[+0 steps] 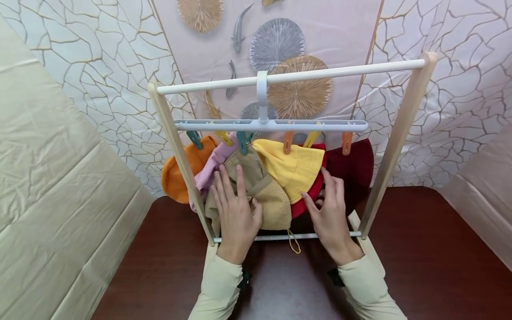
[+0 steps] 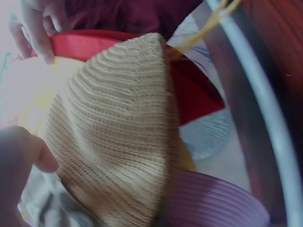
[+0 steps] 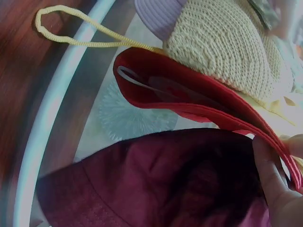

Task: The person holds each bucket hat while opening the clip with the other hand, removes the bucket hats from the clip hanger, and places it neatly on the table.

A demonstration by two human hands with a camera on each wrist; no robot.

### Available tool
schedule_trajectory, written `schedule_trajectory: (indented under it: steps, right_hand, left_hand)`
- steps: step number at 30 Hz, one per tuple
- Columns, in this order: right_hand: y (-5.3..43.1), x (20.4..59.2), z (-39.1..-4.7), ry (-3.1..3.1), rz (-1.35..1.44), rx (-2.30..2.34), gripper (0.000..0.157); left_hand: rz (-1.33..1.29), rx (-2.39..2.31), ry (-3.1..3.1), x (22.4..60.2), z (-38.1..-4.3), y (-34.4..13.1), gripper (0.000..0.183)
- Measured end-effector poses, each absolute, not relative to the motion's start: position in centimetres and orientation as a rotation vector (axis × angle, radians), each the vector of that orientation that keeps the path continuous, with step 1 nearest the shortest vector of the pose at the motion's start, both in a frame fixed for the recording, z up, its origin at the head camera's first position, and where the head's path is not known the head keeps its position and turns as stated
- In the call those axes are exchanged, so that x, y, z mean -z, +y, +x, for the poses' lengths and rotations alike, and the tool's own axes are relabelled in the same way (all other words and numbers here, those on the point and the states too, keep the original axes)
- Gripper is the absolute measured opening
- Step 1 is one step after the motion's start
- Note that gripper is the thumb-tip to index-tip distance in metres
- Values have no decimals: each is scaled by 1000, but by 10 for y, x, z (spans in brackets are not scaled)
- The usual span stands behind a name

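Several cloth hats hang in a row from a pale blue hanger (image 1: 312,126). My left hand (image 1: 238,222) rests with straight fingers on the khaki hat (image 1: 248,169). Beside its thumb is a beige knitted hat (image 2: 118,123). My right hand (image 1: 332,218) pinches the brim edge of a red hat (image 3: 203,94), its thumb on the near side by the yellow hat (image 1: 290,169) and its fingers behind. A maroon hat (image 1: 360,164) hangs just right of that hand. At the left are an orange hat (image 1: 174,182) and a pinkish-purple hat (image 1: 212,166).
A wooden rack with a white top rail (image 1: 340,71) and a lower rail (image 1: 276,238) frames the hats. Coloured clothespins, such as an orange one (image 1: 347,143), grip them. A yellow cord loop (image 1: 295,244) dangles over the lower rail. The brown tabletop (image 1: 440,266) lies below.
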State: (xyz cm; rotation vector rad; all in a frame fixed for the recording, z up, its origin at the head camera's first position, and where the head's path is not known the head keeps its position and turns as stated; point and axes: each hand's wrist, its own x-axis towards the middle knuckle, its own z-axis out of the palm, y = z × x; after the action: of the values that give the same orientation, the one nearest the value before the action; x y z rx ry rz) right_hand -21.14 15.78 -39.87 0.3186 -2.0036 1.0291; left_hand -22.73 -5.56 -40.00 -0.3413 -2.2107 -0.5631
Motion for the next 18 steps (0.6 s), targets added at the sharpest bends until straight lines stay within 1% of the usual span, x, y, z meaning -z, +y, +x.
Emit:
schedule_trajectory:
  steps: [4, 8, 13, 18]
  right_hand:
    - [151, 399, -207, -2005, 328, -1015, 77]
    - [148, 398, -205, -2011, 346, -1002, 78]
    - [149, 395, -202, -2018, 367, -1003, 79]
    - [151, 392, -198, -2038, 389, -994, 80]
  left_hand:
    - [-435, 549, -2101, 384, -223, -50, 93]
    - [-506, 510, -1993, 357, -225, -45, 87]
    - [-522, 449, -1979, 322, -237, -39, 84]
    - [-529, 394, -1987, 298, -245, -31, 75]
